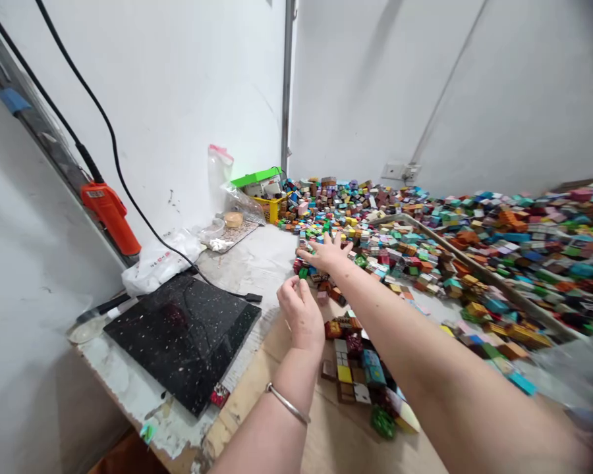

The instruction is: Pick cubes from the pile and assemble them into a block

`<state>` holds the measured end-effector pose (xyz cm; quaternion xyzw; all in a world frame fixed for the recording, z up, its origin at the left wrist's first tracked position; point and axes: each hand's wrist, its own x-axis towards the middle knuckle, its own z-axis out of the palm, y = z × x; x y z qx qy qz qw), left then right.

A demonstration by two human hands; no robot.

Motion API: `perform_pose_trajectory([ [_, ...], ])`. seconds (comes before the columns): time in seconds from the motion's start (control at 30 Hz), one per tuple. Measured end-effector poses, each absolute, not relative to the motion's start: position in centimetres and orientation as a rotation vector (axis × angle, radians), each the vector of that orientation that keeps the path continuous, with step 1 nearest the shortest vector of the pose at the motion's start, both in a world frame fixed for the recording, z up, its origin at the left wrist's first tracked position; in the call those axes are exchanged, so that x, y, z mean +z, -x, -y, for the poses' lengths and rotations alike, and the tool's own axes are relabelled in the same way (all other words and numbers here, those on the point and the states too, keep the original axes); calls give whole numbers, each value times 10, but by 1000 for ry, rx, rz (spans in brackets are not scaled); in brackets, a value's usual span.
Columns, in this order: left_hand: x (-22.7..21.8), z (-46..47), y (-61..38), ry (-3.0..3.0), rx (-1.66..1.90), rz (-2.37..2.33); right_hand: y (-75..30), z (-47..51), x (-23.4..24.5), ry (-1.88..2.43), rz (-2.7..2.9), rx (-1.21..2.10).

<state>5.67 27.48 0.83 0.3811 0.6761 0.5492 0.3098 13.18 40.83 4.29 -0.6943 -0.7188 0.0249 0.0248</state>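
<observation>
Where right hand (330, 254) spreads, blocks (383, 247) (jumbled), long axes pointing variously

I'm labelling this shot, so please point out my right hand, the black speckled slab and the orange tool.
Right hand (330, 255): head view, on the back of the hand.
Black speckled slab (180, 337): head view, middle of its top face.
Orange tool (111, 216): head view, middle of its body.

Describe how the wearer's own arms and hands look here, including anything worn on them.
Both the left hand and the right hand are ungloved. The left forearm carries a thin, rounded, silver-coloured bangle near the wrist. The right forearm shows no jewellery. No sleeve is clearly visible on either.
</observation>
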Motion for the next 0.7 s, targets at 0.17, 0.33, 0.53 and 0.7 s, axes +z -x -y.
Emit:
perform_pose_trajectory([
  [0.17,9,-273,-56,-985,1465,-1759,-124,-414,34,2182,2266,140],
  [0.33,11,-273,-54,-974,1444,-1740,-153,-386,35,2105,2355,64],
  [0.53,3,-275,-60,-1110,1251,-1605,-194,-321,51,1916,2549,130],
  [0.7,1,-272,-65,-1193,1090,-1530,-238,-326,71,2061,2275,197],
])
